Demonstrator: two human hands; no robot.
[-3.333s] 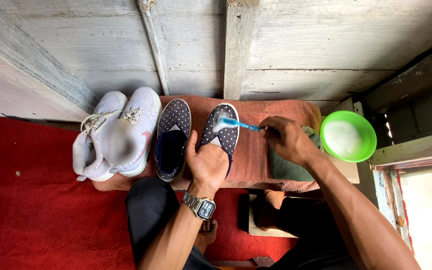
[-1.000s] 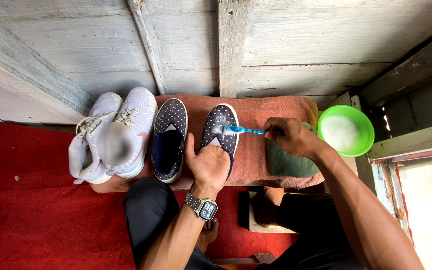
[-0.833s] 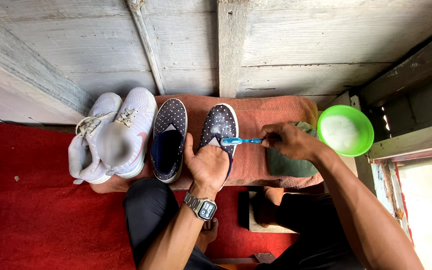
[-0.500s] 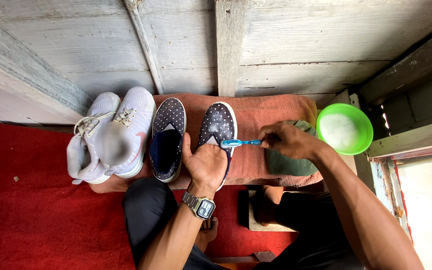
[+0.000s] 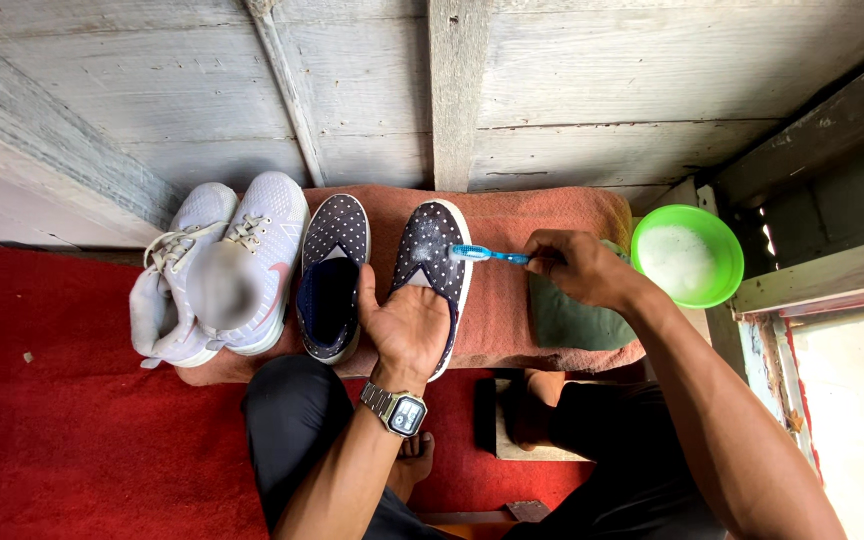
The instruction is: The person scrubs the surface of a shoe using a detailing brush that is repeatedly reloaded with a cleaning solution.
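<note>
Just right hand [image 5: 577, 268], blue toothbrush [image 5: 487, 255] against dotted navy shoe [image 5: 434, 255].

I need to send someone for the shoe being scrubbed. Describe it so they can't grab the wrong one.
On the orange towel below the grey plank wall stand four shoes. Take the rightmost, the dark polka-dot slip-on under the left hand. Unlike its twin, it has soapy foam on the toe and the blue toothbrush against it.

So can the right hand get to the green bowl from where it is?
Probably yes. The right hand, holding the blue toothbrush at the dotted shoe, sits just beside the green bowl, with only open towel between them.
</note>
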